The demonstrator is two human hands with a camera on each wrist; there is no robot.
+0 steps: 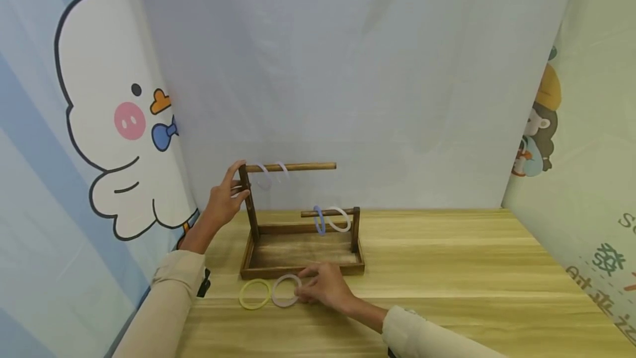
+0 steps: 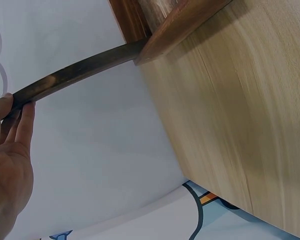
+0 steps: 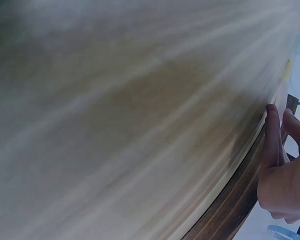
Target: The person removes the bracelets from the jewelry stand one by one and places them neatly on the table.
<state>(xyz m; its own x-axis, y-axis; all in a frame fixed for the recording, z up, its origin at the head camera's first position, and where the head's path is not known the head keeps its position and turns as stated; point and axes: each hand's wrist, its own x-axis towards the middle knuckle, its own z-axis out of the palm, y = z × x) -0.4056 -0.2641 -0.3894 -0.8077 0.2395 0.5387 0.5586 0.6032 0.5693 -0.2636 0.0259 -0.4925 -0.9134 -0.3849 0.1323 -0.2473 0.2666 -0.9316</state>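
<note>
A brown wooden bangle stand has a tray base, a tall left post with a long upper bar, and a short right post with a lower bar. My left hand grips the top of the tall post. Two pale purple bangles hang from the upper bar; a blue bangle and a white bangle hang on the lower one. In front of the tray, a pale pink bangle lies flat beside a yellow bangle. My right hand is at the pink bangle's right edge, thumb and finger slightly apart.
The stand rests on a light wood-grain table. A plain pale curtain hangs behind it. Printed cloth with a white cartoon bird borders the left, close to my left forearm; a pale green printed cloth borders the right.
</note>
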